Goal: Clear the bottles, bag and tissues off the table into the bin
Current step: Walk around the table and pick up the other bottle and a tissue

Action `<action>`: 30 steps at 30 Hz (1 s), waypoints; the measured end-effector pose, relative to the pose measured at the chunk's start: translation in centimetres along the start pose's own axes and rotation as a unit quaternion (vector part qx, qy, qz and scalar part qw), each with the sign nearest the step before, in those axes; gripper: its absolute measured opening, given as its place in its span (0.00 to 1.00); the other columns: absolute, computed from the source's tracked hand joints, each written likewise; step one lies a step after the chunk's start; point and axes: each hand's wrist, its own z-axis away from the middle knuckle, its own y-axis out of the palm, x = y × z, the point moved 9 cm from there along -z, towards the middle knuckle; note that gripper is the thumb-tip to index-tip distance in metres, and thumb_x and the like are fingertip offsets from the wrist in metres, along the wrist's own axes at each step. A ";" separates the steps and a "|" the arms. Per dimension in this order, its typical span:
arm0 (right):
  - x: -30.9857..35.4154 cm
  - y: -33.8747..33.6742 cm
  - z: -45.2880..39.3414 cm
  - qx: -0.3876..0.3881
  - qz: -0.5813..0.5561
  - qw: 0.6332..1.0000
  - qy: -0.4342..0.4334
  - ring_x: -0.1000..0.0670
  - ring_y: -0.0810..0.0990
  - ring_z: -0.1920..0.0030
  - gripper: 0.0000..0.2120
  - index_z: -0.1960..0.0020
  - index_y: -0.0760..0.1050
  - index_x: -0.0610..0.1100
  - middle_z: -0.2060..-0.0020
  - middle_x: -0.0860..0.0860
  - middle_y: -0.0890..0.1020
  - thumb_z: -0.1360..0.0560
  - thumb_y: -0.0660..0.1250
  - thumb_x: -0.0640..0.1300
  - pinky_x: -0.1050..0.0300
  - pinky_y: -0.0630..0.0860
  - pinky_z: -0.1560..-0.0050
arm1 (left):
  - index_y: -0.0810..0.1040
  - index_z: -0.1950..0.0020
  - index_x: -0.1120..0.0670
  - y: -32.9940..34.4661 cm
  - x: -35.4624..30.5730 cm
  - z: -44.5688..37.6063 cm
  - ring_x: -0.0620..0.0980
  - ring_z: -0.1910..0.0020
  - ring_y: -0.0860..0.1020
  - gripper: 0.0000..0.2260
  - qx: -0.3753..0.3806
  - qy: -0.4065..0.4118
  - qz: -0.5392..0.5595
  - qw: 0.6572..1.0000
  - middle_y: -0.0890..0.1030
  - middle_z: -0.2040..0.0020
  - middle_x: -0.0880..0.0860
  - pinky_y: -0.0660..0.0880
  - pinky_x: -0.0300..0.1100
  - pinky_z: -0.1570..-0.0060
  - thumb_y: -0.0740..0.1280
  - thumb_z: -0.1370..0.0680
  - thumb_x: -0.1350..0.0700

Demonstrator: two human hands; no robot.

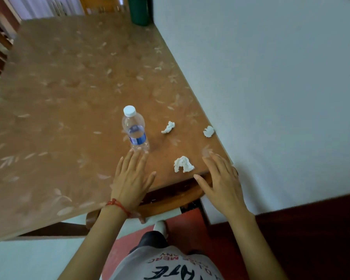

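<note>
**Both hands reaching for the litter at the near corner of the surface**

The left hand (132, 178) hovers flat, fingers (136, 158) spread and gripping nothing, tips just short of the base of the water bottle (135, 129). The right hand (220, 174) is likewise open and empty, near the surface (59, 108) corner. The bottle stands upright, long axis vertical, white cap uppermost, label facing the viewer. Three crumpled tissues lie to its right: one nearest the edge (183, 164), one just beside the bottle (168, 127), one at the wall-side rim (208, 131). The step would likely go best by wrapping the left fingers round the bottle's waist, since it looks empty and may tip. No bin or bag is visible.
</note>
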 end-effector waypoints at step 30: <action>-0.2 7.5 -11.2 0.103 -0.010 0.994 -0.026 0.46 0.67 0.32 0.27 0.32 0.67 0.47 0.30 0.47 0.69 0.26 0.58 0.61 0.55 0.59 0.37 | 0.63 0.31 0.50 2.0 10.0 -10.8 0.47 0.37 0.71 0.38 -0.108 -0.206 0.431 0.872 0.71 0.34 0.48 0.71 0.51 0.38 0.77 0.36 0.53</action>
